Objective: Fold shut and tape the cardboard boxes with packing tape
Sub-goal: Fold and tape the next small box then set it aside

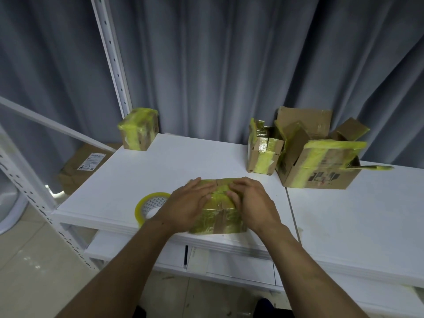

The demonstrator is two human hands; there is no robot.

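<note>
- Table [183, 161], white: carries the near box [218, 216] at its front edge. That box is the reference for everything below.
- Large box [321, 166], behind and to the right of the near box: flaps up and open, with yellowish tape already on its sides. It has dark print on the front face, not legible. Judged not yet done.
- Floor box [85, 166], behind and to the left of the near box, below table level: white shipping label, text too small to read.
- Small box [263, 154], behind the near box and slightly right, touching the large box: top flaps stand open. Judged not yet done.
- Sealed box [138, 129], far behind and left of the near box: closed and wrapped in tape. Judged done. It has a small mark on its side, unreadable.
- Near box: flaps folded shut, tape across top and front. Judged at the smoothing-down stage, nearly finished.
- Left hand [188, 207]: lies flat on the near box's top, fingers straight.
- Right hand [252, 203]: bent fingers pressed to the near box's top. Cannot tell whether they pinch anything.
- Tape roll [146, 207], just left of the near box: lying on the table, lattice print on the core, no writing readable.
</note>
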